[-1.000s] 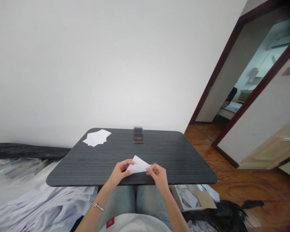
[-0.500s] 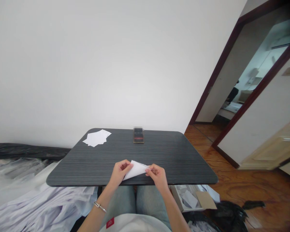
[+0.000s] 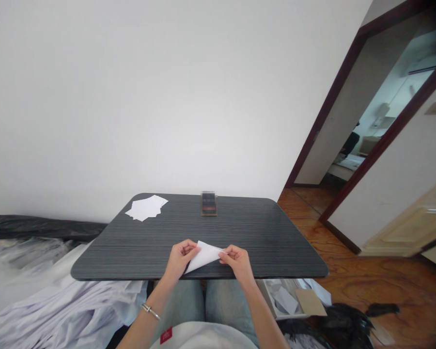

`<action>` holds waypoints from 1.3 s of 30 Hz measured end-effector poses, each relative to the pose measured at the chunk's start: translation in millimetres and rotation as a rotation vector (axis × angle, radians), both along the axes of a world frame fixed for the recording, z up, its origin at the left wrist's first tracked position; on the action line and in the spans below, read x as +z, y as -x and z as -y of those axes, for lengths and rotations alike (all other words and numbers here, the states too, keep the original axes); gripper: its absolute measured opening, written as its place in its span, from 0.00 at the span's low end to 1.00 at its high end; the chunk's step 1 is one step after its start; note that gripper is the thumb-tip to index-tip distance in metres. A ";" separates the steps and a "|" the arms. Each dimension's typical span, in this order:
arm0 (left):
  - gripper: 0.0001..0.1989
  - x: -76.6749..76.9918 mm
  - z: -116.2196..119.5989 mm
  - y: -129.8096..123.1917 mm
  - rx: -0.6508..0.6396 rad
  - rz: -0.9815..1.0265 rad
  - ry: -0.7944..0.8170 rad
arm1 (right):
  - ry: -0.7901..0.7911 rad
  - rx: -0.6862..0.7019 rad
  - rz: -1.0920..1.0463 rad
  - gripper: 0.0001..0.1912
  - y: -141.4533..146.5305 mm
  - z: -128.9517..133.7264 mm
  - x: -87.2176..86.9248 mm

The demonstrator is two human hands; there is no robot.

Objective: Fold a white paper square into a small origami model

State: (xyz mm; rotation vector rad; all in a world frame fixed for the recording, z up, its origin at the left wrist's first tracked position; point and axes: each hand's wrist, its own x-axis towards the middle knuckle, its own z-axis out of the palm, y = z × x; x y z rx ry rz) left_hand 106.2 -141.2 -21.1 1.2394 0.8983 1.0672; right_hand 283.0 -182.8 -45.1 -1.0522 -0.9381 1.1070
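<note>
- The left hand [image 3: 179,261] pinches the left end of a folded white paper sheet [image 3: 203,257], its fingers [image 3: 189,248] closed on the paper with the thumb on top.
- The right hand [image 3: 238,264] grips the sheet's right tip, its fingers [image 3: 230,252] also closed, nearly meeting the thumb.
- The sheet is folded into a rough triangle, held just above the near edge of the dark wood-grain worktop [image 3: 247,242], its lower corner close to that edge.
- A loose stack of white paper [image 3: 146,208] lies at the far left of the worktop, well apart from the hands.
- At the far edge stands a small dark object [image 3: 209,204], too blurred to identify.
- A metal bangle [image 3: 150,311] circles the left wrist, above denim-covered knees [image 3: 183,303].
- Below the worktop on the right sit a box of paper scraps [image 3: 281,300] and a cardboard piece [image 3: 310,302], beside a black bag [image 3: 343,327].
- White sheeting [image 3: 58,310] lies heaped on the left.
- A wooden floor [image 3: 385,291] runs toward a doorway [image 3: 363,111] on the right.
</note>
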 end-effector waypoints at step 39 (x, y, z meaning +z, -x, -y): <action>0.16 -0.8 2.2 2.1 -0.034 -0.064 -0.141 | 0.041 0.003 -0.024 0.14 -0.6 -0.7 2.1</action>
